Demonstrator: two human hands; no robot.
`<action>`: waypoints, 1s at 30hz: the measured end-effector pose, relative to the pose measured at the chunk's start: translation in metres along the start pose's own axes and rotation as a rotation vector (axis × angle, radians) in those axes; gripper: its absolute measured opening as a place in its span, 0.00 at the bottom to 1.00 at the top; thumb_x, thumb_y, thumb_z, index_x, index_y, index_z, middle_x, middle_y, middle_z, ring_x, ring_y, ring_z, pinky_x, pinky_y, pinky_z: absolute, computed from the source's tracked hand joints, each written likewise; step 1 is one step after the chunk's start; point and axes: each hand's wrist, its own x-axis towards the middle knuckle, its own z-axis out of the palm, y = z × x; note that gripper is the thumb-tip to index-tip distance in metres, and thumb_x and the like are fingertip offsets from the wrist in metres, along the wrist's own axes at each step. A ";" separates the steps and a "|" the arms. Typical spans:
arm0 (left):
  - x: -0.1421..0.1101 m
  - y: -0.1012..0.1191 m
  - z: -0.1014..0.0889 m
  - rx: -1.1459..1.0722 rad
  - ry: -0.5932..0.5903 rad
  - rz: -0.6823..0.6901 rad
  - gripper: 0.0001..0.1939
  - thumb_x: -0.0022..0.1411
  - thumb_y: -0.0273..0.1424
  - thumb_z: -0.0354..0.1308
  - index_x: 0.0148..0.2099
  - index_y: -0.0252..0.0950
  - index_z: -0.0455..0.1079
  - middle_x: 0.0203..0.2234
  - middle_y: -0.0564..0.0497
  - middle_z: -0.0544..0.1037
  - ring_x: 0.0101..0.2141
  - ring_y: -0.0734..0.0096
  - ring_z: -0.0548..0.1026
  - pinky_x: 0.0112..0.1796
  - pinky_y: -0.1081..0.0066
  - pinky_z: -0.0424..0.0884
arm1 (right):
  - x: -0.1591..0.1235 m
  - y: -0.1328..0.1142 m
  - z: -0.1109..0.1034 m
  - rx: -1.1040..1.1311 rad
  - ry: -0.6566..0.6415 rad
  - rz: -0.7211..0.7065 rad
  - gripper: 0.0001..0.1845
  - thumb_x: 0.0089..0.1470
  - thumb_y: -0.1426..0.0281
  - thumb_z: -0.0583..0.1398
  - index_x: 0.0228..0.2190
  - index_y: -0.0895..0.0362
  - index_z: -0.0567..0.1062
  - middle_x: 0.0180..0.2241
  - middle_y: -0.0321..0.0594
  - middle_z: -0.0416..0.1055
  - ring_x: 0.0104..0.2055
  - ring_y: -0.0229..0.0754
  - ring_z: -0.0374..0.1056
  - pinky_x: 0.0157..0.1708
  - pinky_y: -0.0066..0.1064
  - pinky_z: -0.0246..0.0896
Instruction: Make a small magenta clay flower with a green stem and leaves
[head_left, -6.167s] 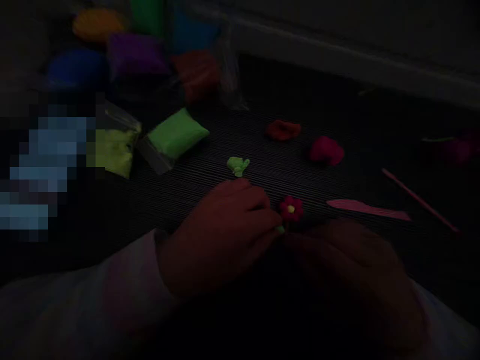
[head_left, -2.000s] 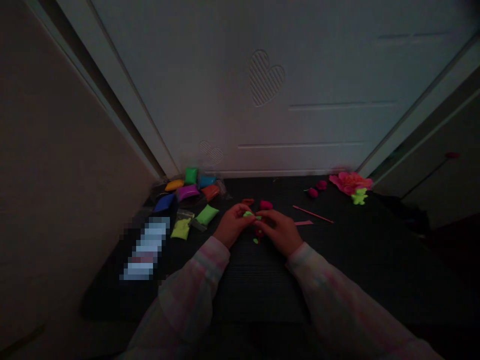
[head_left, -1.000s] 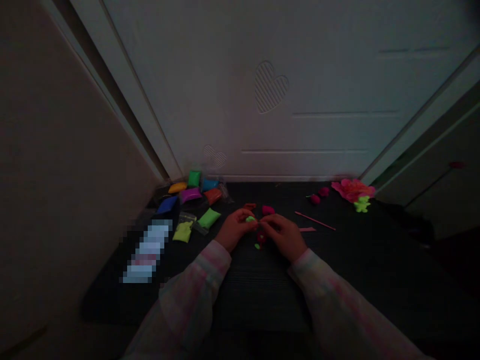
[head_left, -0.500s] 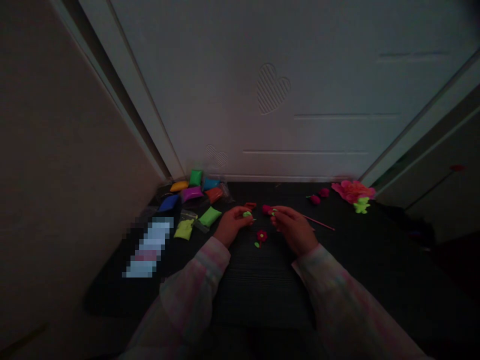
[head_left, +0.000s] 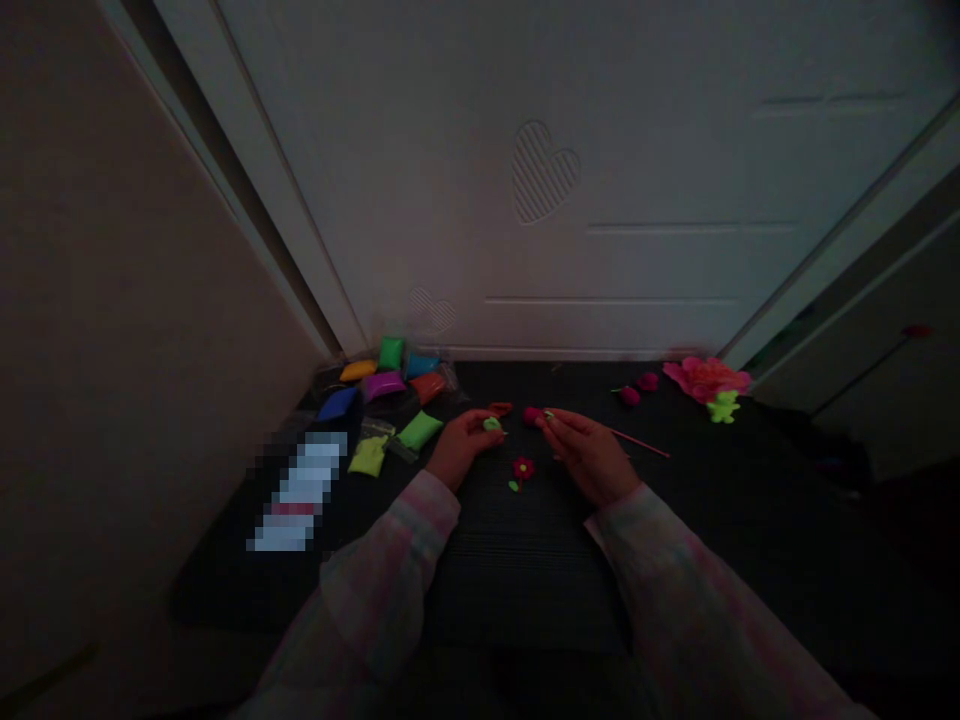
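My left hand (head_left: pixel 457 446) is closed round a small lump of light green clay (head_left: pixel 492 424), which shows between thumb and forefinger. Across from it, my right hand (head_left: pixel 589 452) pinches a tiny green bit of clay (head_left: pixel 549 414) at its fingertips. A dark pink clay ball (head_left: pixel 532 416) lies right beside those fingertips; whether they touch cannot be told. Between the hands on the dark table (head_left: pixel 525 570) is a small red clay flower (head_left: pixel 523 468) with a yellow centre, a stem and a green leaf (head_left: pixel 514 486). A thin pink stick (head_left: pixel 641 442) extends behind my right hand.
Several clay packets, among them a lime green one (head_left: pixel 420 430) and a yellow one (head_left: pixel 369 455), lie on the left. A blurred-out phone-like shape (head_left: pixel 300 495) is nearer. Pink clay balls (head_left: pixel 630 396) and a large pink flower (head_left: pixel 705 378) lie at the back right, before a white panel (head_left: pixel 600 330).
The fingers of my right hand have shifted slightly at the green bit, and my left fingers have turned a little, baring more of the green lump. The flower has stayed put.
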 end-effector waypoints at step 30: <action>-0.004 0.009 0.005 -0.197 -0.013 -0.034 0.09 0.57 0.26 0.52 0.41 0.31 0.64 0.32 0.51 0.71 0.28 0.76 0.70 0.30 0.71 0.70 | -0.001 0.003 -0.007 -0.210 -0.085 -0.042 0.16 0.53 0.65 0.53 0.43 0.59 0.65 0.42 0.42 0.65 0.39 0.40 0.65 0.37 0.38 0.63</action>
